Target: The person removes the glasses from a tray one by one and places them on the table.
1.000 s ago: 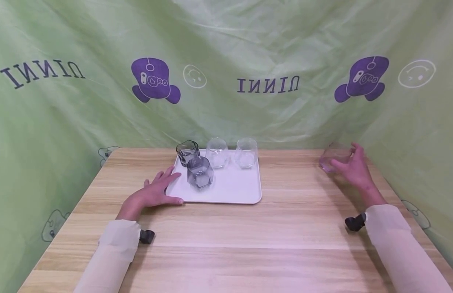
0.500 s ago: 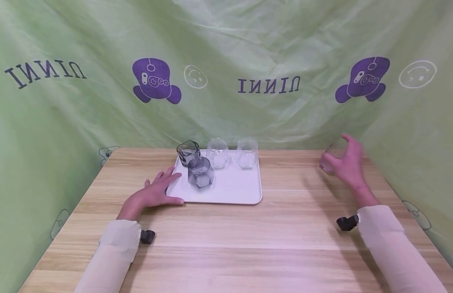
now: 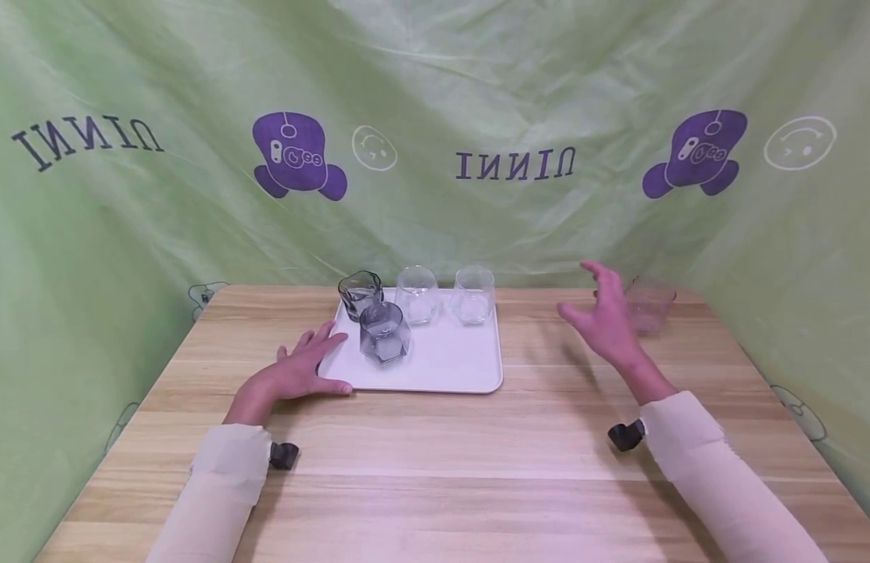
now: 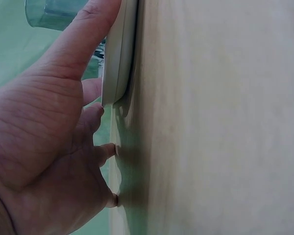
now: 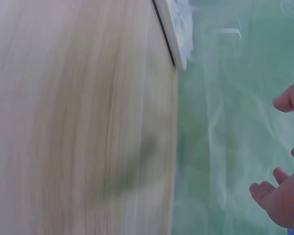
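Pink glass (image 3: pixel 648 303) stood alone at the far right of the desk (image 3: pixel 477 461). My right hand (image 3: pixel 604 317) hovered just left of it, fingers spread, holding nothing. My left hand (image 3: pixel 294 371) lay flat, relaxed, touching the white tray's (image 3: pixel 442 367) near-left corner.

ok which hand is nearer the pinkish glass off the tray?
Right. The right hand is open just left of the pinkish glass, not gripping it. The left hand rests at the tray's near-left corner, far across the table.
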`<action>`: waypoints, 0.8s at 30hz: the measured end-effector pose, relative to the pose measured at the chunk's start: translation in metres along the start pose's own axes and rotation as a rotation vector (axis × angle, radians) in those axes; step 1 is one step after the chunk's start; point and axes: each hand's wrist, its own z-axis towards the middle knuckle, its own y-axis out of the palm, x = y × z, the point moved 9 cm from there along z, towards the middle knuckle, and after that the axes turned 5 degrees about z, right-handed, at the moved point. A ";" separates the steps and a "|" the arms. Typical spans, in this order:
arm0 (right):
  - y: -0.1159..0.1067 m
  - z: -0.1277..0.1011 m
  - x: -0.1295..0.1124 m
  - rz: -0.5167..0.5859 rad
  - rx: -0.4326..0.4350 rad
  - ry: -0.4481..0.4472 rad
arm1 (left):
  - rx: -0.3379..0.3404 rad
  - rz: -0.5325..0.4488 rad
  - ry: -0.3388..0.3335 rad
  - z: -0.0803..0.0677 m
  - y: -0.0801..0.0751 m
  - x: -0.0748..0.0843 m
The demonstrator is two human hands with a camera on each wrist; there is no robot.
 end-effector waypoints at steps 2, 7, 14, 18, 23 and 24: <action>0.011 0.000 -0.004 -0.002 -0.023 -0.013 | -0.002 -0.005 0.002 0.000 0.000 0.000; 0.037 0.000 -0.012 0.004 -0.079 -0.037 | -0.003 -0.013 0.003 0.000 0.000 0.000; 0.068 0.001 -0.014 0.060 -0.146 -0.017 | 0.001 -0.003 0.005 0.000 0.001 -0.001; 0.083 0.002 -0.015 0.091 -0.172 -0.008 | -0.002 -0.003 0.004 0.000 0.001 -0.001; 0.099 0.007 -0.016 0.133 -0.187 0.011 | -0.007 -0.007 0.003 -0.001 0.000 0.001; 0.102 0.008 -0.017 0.144 -0.189 0.012 | -0.007 -0.006 0.004 0.000 0.000 0.001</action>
